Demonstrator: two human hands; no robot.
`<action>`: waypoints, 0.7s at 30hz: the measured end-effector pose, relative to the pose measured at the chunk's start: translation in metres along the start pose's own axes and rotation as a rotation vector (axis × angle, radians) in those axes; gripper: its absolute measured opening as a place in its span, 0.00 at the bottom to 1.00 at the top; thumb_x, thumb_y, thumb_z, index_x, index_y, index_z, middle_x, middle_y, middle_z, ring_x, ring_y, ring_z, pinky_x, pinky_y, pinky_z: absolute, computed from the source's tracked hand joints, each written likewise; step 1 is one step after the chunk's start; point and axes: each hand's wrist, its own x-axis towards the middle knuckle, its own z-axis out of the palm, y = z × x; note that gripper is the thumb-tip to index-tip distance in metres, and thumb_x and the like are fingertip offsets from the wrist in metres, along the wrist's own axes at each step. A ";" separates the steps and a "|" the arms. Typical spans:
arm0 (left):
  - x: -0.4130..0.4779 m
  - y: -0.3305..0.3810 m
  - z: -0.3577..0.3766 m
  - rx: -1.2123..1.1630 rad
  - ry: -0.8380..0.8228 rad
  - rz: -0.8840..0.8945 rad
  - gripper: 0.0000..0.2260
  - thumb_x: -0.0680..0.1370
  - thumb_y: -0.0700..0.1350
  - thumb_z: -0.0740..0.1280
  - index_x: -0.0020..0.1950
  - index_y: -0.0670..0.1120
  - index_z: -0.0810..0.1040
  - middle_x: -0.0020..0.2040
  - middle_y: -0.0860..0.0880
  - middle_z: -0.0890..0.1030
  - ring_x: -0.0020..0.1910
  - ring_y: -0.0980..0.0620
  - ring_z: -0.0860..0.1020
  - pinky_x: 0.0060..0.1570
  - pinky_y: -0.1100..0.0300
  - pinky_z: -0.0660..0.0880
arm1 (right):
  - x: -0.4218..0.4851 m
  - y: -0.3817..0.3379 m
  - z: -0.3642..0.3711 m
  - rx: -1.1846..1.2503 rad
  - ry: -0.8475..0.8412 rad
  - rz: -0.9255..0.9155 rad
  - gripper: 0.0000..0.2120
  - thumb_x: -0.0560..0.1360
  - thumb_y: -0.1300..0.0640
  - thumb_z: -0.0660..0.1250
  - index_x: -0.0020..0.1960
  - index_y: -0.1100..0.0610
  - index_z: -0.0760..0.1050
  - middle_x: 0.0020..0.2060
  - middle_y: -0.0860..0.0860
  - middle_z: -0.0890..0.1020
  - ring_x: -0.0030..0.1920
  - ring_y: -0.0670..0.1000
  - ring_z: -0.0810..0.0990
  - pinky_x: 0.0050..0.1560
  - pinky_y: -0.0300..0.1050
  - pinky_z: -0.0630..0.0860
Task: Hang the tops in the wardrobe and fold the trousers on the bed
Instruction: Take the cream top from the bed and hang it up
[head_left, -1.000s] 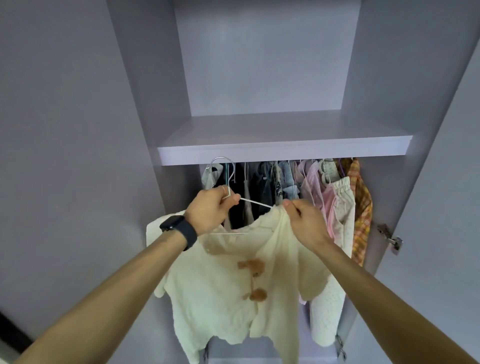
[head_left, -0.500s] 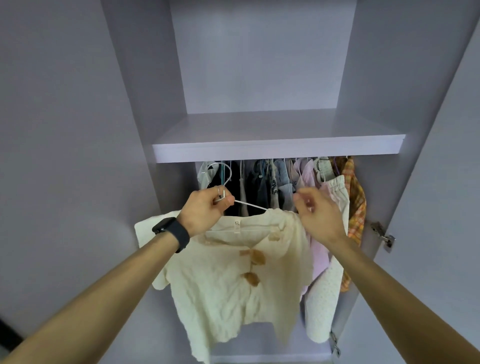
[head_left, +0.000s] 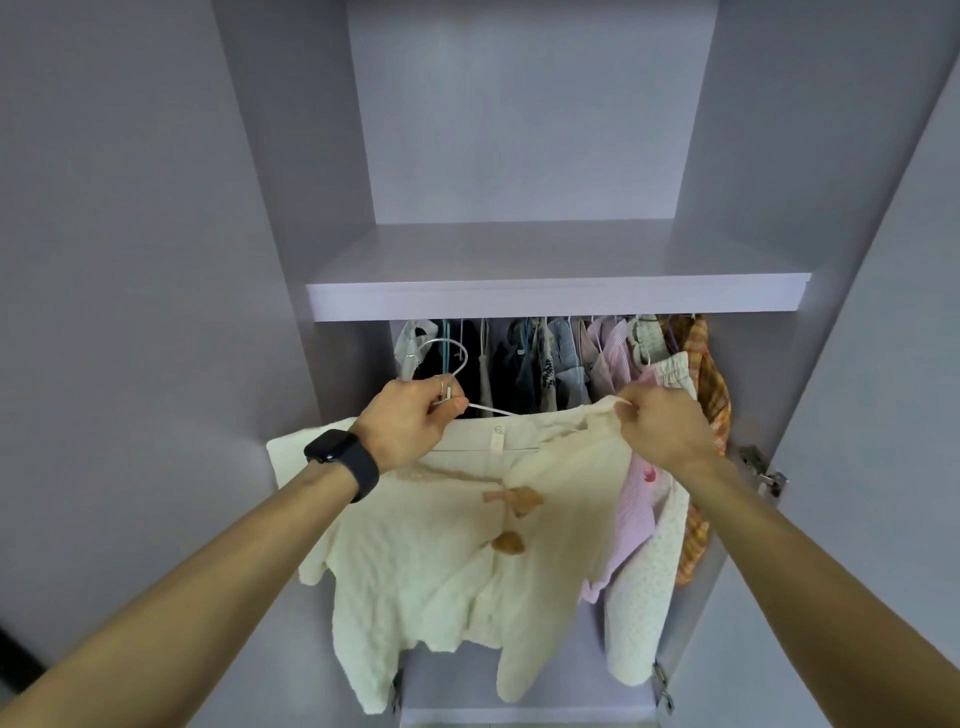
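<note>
cream top hangs limp and light on a wire hanger before the open wardrobe. my left hand pinches the hanger neck, my right hand pinches the soft shoulder. i'd lift by the hook, not cloth.

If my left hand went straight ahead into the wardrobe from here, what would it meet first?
Probably the dark garments hanging under the shelf, just beyond the left hand and its white hanger; depth is unclear.

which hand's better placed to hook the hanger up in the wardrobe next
Left. The left hand grips the hanger just below its hook; the right hand only pinches the shoulder of the cream top.
</note>
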 end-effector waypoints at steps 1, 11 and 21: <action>0.000 0.001 0.001 -0.003 -0.006 -0.003 0.08 0.82 0.48 0.65 0.45 0.48 0.78 0.27 0.54 0.70 0.28 0.58 0.70 0.33 0.65 0.65 | 0.001 0.000 -0.001 -0.030 0.011 0.016 0.09 0.81 0.55 0.61 0.53 0.56 0.79 0.49 0.59 0.83 0.54 0.62 0.80 0.49 0.50 0.74; 0.012 0.018 0.008 -0.041 -0.050 -0.004 0.08 0.82 0.49 0.64 0.46 0.49 0.80 0.32 0.48 0.78 0.30 0.53 0.72 0.40 0.56 0.75 | 0.006 -0.046 -0.016 0.510 -0.030 -0.007 0.07 0.77 0.52 0.69 0.41 0.45 0.77 0.34 0.42 0.82 0.41 0.47 0.82 0.49 0.43 0.75; 0.019 0.011 -0.002 -0.260 -0.133 -0.119 0.09 0.81 0.49 0.68 0.44 0.49 0.83 0.29 0.55 0.78 0.28 0.62 0.73 0.34 0.73 0.69 | -0.005 -0.004 -0.002 0.289 -0.345 -0.201 0.12 0.79 0.42 0.66 0.48 0.50 0.81 0.39 0.47 0.79 0.44 0.47 0.76 0.49 0.45 0.72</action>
